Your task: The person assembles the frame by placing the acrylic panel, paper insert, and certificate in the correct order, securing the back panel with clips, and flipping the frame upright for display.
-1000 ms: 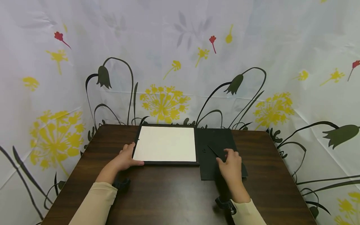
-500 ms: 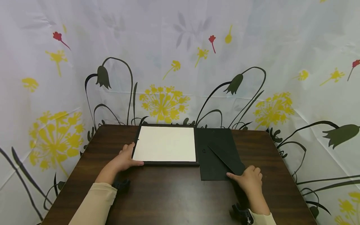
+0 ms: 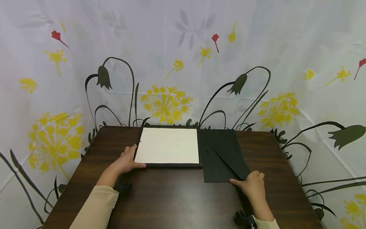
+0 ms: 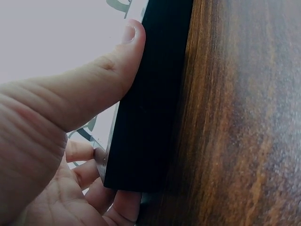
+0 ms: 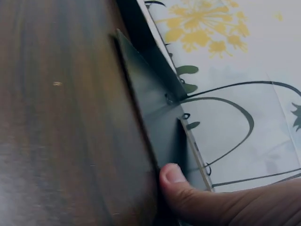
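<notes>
A black picture frame [image 3: 174, 165] lies on the table with a cream panel [image 3: 167, 145] inside it. My left hand [image 3: 125, 161] grips its near left corner. In the left wrist view the thumb [image 4: 110, 70] lies over the frame's edge and the fingers curl round the corner. Just right of the frame is a dark backing board [image 3: 213, 171] with a slanting stand flap [image 3: 228, 161]. My right hand [image 3: 251, 187] holds the board's near right corner. Its thumb [image 5: 176, 181] presses at the edge in the right wrist view; the other fingers are hidden there.
A brown wooden table [image 3: 171, 200] carries both pieces, their far edges near its back edge. Behind it hangs a white curtain [image 3: 177, 47] with printed flowers. Dark bands circle both wrists.
My right hand has moved from above the stand flap, right and nearer, to the board's near right corner. More of the flap shows now. The left hand and frame stay put.
</notes>
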### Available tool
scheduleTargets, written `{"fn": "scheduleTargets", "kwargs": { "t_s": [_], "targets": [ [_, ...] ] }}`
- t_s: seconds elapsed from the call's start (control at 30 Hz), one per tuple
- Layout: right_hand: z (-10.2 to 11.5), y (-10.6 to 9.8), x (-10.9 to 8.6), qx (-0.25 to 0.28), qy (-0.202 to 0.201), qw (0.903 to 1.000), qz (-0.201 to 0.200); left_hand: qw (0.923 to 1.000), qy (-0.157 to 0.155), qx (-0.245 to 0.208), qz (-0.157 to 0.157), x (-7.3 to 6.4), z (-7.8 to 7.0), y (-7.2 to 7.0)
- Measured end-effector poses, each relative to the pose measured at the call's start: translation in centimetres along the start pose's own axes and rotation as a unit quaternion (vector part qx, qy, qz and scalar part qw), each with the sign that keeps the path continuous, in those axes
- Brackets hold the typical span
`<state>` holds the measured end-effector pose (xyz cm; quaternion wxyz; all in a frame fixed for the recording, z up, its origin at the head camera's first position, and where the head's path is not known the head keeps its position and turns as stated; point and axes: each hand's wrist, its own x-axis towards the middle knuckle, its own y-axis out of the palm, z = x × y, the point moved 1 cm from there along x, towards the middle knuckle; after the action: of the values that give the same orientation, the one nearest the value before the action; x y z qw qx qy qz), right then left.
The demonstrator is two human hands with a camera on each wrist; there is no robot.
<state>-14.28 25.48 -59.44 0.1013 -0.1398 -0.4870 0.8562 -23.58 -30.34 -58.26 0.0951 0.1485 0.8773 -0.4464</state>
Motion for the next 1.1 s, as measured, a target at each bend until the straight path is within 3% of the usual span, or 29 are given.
{"fn": "scheduleTargets", "kwargs": {
  "t_s": [0.4, 0.67, 0.83, 0.9, 0.97, 1.1],
  "targets": [
    [-0.5, -0.6, 1.1, 0.023, -0.004, 0.9985, 0.050, 0.9998, -0.006, -0.015, 0.006, 0.1, 0.3, 0.0],
    [-0.7, -1.2, 1.1, 0.136, 0.007, 0.9875, 0.079, 0.9999, -0.006, -0.009, 0.004, 0.1, 0.2, 0.0],
    [-0.7, -1.4, 0.6, 0.230, 0.014, 0.9716, 0.056, 0.9998, -0.004, -0.015, 0.008, 0.1, -0.1, 0.0],
    [-0.5, -1.3, 0.3, 0.280, 0.016, 0.9590, 0.040, 0.9997, -0.006, -0.021, 0.011, 0.1, -0.1, 0.0],
    [-0.1, -1.0, 0.1, 0.360, 0.013, 0.9324, 0.031, 0.9995, -0.008, -0.026, 0.013, 0.0, 0.0, 0.0],
    [0.8, -0.2, -0.3, 0.527, 0.006, 0.8494, 0.028, 0.9995, -0.009, -0.029, 0.011, 0.0, 0.0, 0.0]
  ]
}}
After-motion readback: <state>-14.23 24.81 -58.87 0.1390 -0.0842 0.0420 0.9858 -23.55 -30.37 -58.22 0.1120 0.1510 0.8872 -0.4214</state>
